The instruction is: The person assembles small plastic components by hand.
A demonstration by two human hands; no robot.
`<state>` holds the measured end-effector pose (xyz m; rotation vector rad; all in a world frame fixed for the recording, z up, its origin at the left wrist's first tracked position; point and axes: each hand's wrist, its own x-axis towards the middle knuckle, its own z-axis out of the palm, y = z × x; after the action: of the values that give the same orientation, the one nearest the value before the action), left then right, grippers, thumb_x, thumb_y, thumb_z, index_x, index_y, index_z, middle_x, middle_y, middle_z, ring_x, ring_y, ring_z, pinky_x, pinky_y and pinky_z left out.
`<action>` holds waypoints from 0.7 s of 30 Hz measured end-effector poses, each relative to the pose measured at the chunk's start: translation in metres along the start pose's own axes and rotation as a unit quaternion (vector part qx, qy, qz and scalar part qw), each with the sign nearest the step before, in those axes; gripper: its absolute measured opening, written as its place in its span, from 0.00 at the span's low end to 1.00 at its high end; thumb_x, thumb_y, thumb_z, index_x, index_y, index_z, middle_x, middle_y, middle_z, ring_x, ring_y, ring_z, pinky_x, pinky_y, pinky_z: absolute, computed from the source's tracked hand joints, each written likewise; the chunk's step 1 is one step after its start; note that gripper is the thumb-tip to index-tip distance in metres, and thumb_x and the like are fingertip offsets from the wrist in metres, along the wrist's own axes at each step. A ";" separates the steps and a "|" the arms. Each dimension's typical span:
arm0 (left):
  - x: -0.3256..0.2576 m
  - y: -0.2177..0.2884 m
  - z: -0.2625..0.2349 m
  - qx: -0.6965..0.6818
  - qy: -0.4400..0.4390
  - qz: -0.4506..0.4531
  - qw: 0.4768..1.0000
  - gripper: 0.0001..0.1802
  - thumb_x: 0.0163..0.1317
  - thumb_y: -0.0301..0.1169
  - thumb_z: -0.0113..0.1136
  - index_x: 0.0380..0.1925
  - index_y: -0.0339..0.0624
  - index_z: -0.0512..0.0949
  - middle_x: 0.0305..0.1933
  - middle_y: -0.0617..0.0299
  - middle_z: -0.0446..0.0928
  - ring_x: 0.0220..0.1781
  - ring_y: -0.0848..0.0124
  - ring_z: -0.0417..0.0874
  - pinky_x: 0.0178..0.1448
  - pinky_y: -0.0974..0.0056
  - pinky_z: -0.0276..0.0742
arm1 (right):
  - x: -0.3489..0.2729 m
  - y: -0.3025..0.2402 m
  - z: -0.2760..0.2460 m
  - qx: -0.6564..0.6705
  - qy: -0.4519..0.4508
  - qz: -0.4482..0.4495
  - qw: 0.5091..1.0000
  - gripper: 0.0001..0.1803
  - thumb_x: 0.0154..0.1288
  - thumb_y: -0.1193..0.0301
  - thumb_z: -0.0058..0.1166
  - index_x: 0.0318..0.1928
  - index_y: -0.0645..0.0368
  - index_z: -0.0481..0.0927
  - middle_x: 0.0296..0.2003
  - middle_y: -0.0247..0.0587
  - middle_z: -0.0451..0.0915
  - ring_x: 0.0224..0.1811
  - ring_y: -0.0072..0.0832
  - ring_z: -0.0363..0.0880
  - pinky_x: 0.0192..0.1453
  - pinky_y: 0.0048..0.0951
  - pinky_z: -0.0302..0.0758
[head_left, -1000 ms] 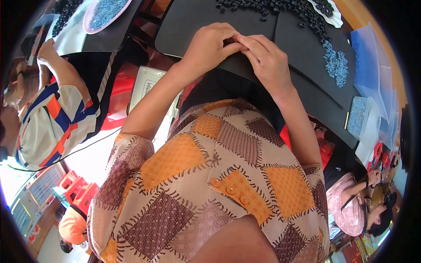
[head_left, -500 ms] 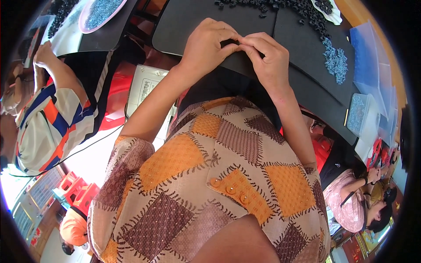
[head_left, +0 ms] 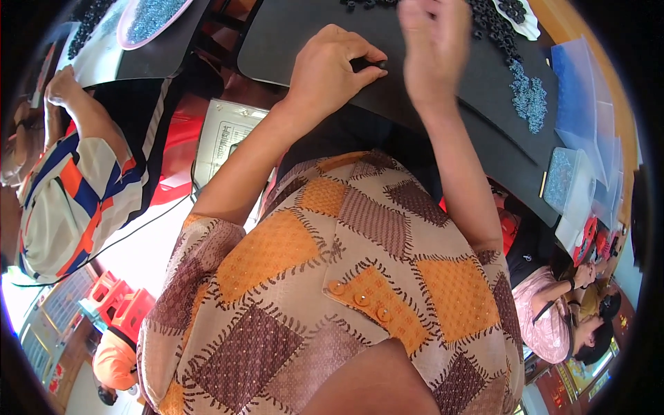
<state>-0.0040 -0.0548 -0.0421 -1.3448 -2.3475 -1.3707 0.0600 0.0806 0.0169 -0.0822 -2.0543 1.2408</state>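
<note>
My left hand [head_left: 328, 63] hovers over the near edge of the black tabletop [head_left: 283, 34], thumb and forefinger pinched on a small black part [head_left: 382, 65]. Most of that part is covered by the fingertips. Farther out and to the right, my right hand [head_left: 437, 59] is smeared by motion, so its fingers cannot be read. It is nearest to a heap of small black ring-like parts [head_left: 499, 38] at the far side of the table. Small clear-blue pieces [head_left: 528, 100] lie piled at the right end of that heap.
On the right are a clear tub of blue pieces [head_left: 561, 176] and upright clear-blue plastic sheets [head_left: 584, 104]. A white dish [head_left: 529, 26] holds black parts. At far left, a pink-rimmed bowl [head_left: 124, 34] sits by a person in a patterned garment [head_left: 76, 187]. A dark groove [head_left: 501, 131] crosses the tabletop.
My right hand has left my left hand and moved up toward the black heap. My left hand stays nearly in place, the small black part now showing at its fingertips.
</note>
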 end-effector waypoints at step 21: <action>0.001 0.000 -0.002 0.023 -0.023 -0.034 0.999 0.11 0.46 0.32 0.73 0.31 0.46 0.86 0.35 0.66 0.81 0.43 0.62 0.79 0.49 0.58 0.77 | 0.005 0.030 0.036 0.079 -0.049 -0.073 0.993 0.35 0.72 0.52 0.49 0.71 0.59 0.61 0.71 0.49 0.57 0.70 0.36 0.59 0.67 0.35 0.61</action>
<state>-0.0046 -0.0557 -0.0406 -1.3112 -2.4598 -1.3087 0.0250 0.0719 -0.0139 0.2033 -1.9985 1.3321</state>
